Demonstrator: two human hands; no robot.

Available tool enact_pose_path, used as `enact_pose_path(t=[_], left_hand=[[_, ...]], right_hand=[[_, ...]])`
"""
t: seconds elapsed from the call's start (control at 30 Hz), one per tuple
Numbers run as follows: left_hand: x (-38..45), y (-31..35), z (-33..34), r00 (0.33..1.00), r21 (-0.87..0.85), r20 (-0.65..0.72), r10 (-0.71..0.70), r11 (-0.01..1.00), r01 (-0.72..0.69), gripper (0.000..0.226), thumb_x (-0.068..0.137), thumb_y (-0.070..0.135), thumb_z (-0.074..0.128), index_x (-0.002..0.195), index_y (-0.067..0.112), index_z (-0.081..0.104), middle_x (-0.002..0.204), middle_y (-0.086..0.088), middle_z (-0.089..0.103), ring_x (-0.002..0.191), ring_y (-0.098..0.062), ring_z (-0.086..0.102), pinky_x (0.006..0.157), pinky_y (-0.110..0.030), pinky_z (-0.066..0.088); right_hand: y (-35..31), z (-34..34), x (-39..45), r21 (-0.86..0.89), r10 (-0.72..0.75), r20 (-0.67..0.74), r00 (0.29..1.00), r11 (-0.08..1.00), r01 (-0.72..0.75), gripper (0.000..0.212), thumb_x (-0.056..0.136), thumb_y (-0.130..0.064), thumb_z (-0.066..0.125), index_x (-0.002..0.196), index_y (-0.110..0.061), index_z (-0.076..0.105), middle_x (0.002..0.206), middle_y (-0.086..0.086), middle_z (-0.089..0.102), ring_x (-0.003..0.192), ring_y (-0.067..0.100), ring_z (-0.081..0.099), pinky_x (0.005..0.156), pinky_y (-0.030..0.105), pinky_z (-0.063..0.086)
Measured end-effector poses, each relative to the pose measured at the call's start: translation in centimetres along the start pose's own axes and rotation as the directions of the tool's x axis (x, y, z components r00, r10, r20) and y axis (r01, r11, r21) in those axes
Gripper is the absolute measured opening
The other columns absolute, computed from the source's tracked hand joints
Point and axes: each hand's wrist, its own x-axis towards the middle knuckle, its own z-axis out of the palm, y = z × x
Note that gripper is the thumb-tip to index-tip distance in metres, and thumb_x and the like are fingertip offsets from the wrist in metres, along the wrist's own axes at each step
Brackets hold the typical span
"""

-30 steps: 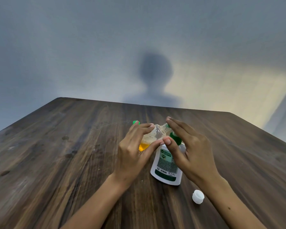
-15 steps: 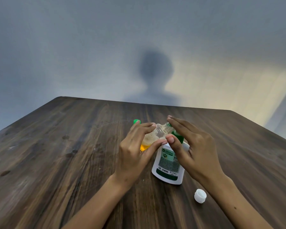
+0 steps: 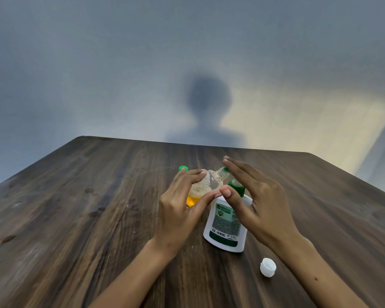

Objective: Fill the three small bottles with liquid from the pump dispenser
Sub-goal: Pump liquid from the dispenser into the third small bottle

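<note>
A white pump dispenser [image 3: 224,227] with a green label and green pump head [image 3: 235,188] stands near the table's front middle. My left hand [image 3: 178,210] grips a small clear bottle [image 3: 206,185], tilted with its open neck at the pump nozzle. Yellow liquid and foam sit in the bottle's lower part. My right hand [image 3: 257,203] hovers over the pump head with fingers straight and its thumb beside my left thumb. Whether the palm touches the pump is hidden. No other small bottles are visible.
A white cap [image 3: 268,267] lies on the dark wooden table [image 3: 76,218] near my right forearm. A green cap [image 3: 183,168] shows just behind my left fingers. A grey wall with a person's shadow rises beyond the table's far edge.
</note>
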Motion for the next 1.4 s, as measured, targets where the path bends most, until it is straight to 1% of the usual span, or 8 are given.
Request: enact_pose_path(t=[0.1, 0.27, 0.47, 0.67, 0.87, 1.07, 1.27, 1.4], left_hand=[[0.1, 0.1, -0.1, 1.0, -0.009, -0.005, -0.014, 1.0, 0.014, 0.051, 0.091, 0.048, 0.057, 0.104, 0.0, 0.068, 0.109, 0.0, 0.067, 0.111, 0.003, 0.055, 0.106, -0.024, 0.042], [0.0, 0.1, -0.1, 1.0, -0.009, 0.023, -0.005, 1.0, 0.005, 0.05, 0.093, 0.048, 0.056, 0.104, 0.0, 0.068, 0.107, -0.004, 0.07, 0.107, -0.007, 0.061, 0.107, -0.032, 0.044], [0.1, 0.3, -0.1, 1.0, -0.015, -0.003, 0.008, 1.0, -0.009, 0.051, 0.092, 0.048, 0.055, 0.104, 0.0, 0.068, 0.112, 0.006, 0.06, 0.121, 0.018, 0.043, 0.105, -0.024, 0.043], [0.0, -0.2, -0.1, 1.0, 0.012, 0.019, 0.009, 1.0, -0.009, 0.043, 0.09, 0.039, 0.061, 0.105, -0.001, 0.068, 0.11, -0.002, 0.068, 0.112, -0.002, 0.057, 0.107, -0.03, 0.043], [0.0, -0.2, -0.1, 1.0, 0.028, -0.001, -0.009, 1.0, 0.009, 0.04, 0.086, 0.034, 0.066, 0.103, -0.002, 0.069, 0.107, -0.005, 0.071, 0.108, -0.006, 0.06, 0.107, -0.028, 0.043], [0.1, -0.2, -0.1, 1.0, 0.026, 0.02, -0.008, 1.0, 0.007, 0.04, 0.086, 0.035, 0.065, 0.105, 0.0, 0.068, 0.109, -0.003, 0.069, 0.11, -0.003, 0.057, 0.108, -0.025, 0.04], [0.1, 0.1, -0.1, 1.0, 0.001, 0.002, -0.013, 1.0, 0.013, 0.048, 0.089, 0.044, 0.061, 0.103, -0.001, 0.068, 0.108, -0.004, 0.07, 0.107, -0.006, 0.061, 0.107, -0.027, 0.042], [0.3, 0.2, -0.1, 1.0, 0.005, 0.006, -0.016, 1.0, 0.016, 0.05, 0.091, 0.047, 0.057, 0.104, 0.001, 0.068, 0.112, 0.005, 0.063, 0.116, 0.009, 0.051, 0.107, -0.025, 0.042]], right_hand=[[0.0, -0.2, 0.3, 0.001, 0.012, 0.004, 1.0, 1.0, -0.012, 0.077, 0.09, -0.072, 0.023, 0.13, -0.017, 0.06, 0.131, -0.002, 0.059, 0.12, 0.013, 0.055, 0.095, 0.035, 0.048], [-0.4, 0.5, -0.1, -0.014, 0.039, -0.048, 0.998, 0.999, -0.039, 0.075, 0.091, -0.071, 0.025, 0.122, -0.016, 0.066, 0.123, -0.003, 0.064, 0.112, 0.012, 0.059, 0.087, 0.026, 0.048], [-0.2, -0.7, 0.2, -0.043, -0.008, 0.022, 1.0, 0.999, 0.009, 0.072, 0.09, -0.07, 0.03, 0.129, -0.016, 0.06, 0.129, -0.002, 0.06, 0.118, 0.012, 0.056, 0.094, 0.034, 0.049], [-0.6, 0.0, 0.1, -0.066, 0.024, 0.008, 1.0, 0.998, -0.023, 0.076, 0.088, -0.073, 0.03, 0.124, -0.016, 0.064, 0.124, -0.006, 0.063, 0.11, 0.009, 0.06, 0.086, 0.022, 0.047], [-0.4, -0.5, 0.2, -0.07, -0.015, 0.012, 1.0, 0.997, 0.015, 0.075, 0.09, -0.07, 0.03, 0.13, -0.014, 0.059, 0.132, -0.001, 0.058, 0.119, 0.011, 0.055, 0.095, 0.028, 0.046], [-0.3, 0.4, -0.3, -0.072, -0.008, -0.017, 1.0, 0.997, 0.006, 0.076, 0.09, -0.071, 0.029, 0.126, -0.013, 0.062, 0.126, -0.003, 0.062, 0.112, 0.011, 0.058, 0.089, 0.019, 0.041], [0.0, -0.2, 0.1, -0.024, -0.012, 0.019, 1.0, 1.0, 0.013, 0.08, 0.091, -0.072, 0.02, 0.131, -0.014, 0.057, 0.13, -0.001, 0.059, 0.118, 0.013, 0.054, 0.091, 0.025, 0.043], [-0.3, 0.3, 0.2, -0.035, 0.006, -0.026, 1.0, 0.999, -0.007, 0.076, 0.091, -0.071, 0.023, 0.123, -0.015, 0.064, 0.122, -0.003, 0.064, 0.109, 0.012, 0.059, 0.085, 0.021, 0.042]])
